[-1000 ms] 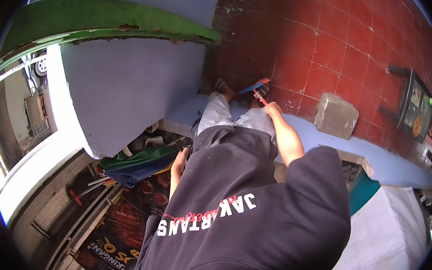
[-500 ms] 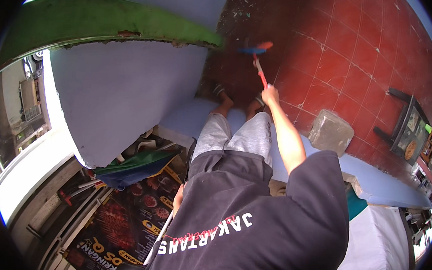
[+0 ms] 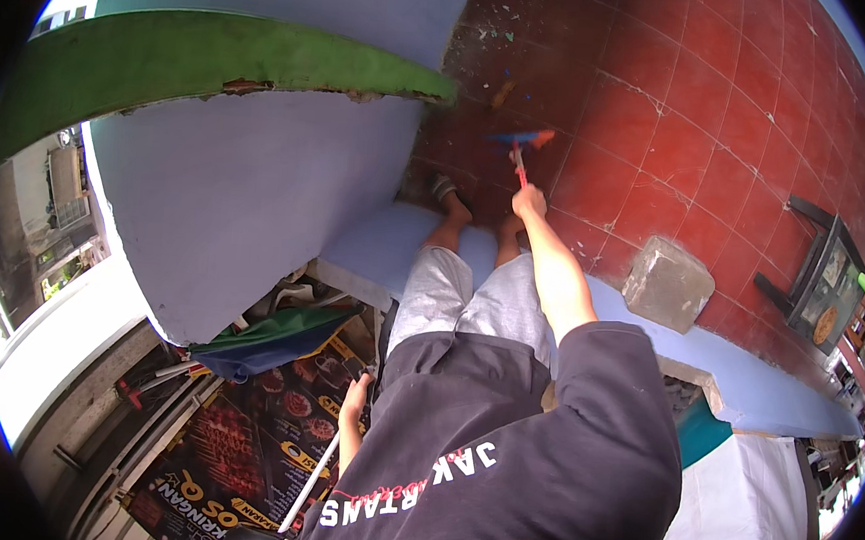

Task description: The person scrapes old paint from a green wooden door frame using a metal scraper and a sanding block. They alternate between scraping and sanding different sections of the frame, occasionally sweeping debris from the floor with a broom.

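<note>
The view looked straight down the person's own body, over a dark sweatshirt with pale lettering and light grey shorts, to bare feet in sandals on a floor of red tiles (image 3: 725,100). The right hand (image 3: 529,203) was stretched forward at the end of a bare forearm, its fingers wrapped closed around the thin red handle of a small broom (image 3: 522,141). The broom's blue and orange head was blurred and sat on the tiles just ahead of the feet, near scattered bits of debris by the wall. The left hand (image 3: 353,417) hung low beside the hip, fingers curled around the top of a pale, slim stick (image 3: 309,484) that ran down and away toward the lower edge of the view. A pale blue raised ledge (image 3: 746,377) crossed the scene under the person's legs, and a grey concrete block (image 3: 667,284) rested on it to the right, well apart from the broom. To the left rose a pale blue wall (image 3: 238,186) capped by a green painted ledge with chipped edges. Below the left hand lay a folded green and blue cloth (image 3: 272,339) and a dark printed banner with food pictures (image 3: 239,457). A small dark stool (image 3: 818,272) stood on the tiles at far right.
</note>
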A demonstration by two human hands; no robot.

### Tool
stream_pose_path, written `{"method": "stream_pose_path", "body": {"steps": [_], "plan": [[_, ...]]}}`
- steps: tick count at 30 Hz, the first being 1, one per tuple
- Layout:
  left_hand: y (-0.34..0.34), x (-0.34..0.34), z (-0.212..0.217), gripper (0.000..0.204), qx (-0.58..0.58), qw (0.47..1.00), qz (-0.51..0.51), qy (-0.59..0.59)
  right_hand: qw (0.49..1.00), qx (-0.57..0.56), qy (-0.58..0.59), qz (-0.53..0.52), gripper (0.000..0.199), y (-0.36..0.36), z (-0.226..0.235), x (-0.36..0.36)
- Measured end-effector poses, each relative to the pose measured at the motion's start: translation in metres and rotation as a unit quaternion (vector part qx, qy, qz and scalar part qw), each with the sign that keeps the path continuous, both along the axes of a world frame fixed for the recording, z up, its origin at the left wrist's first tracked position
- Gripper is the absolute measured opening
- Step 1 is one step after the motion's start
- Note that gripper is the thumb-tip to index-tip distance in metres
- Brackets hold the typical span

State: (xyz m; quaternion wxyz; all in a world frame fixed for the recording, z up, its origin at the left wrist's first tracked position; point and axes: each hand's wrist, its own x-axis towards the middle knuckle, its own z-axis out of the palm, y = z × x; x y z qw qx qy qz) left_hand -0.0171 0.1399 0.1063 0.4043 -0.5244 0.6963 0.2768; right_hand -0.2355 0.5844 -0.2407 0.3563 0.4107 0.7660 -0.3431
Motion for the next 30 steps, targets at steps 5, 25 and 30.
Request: {"method": "stream_pose_path", "body": {"steps": [5, 25, 30], "plan": [[-0.059, 0.068, -0.04, 0.061, 0.037, 0.999, -0.011, 0.024, 1.0, -0.005, 0.023, -0.009, 0.032, 0.037, 0.038, -0.111], [0.074, -0.094, -0.099, 0.071, 0.084, 0.991, -0.097, -0.039, 0.996, 0.054, 0.007, -0.072, 0.028, 0.173, 0.134, 0.293], [0.099, -0.147, -0.13, 0.066, 0.111, 0.989, -0.095, -0.008, 0.995, 0.046, 0.033, 0.082, 0.029, 0.23, 0.059, 0.081]]}}
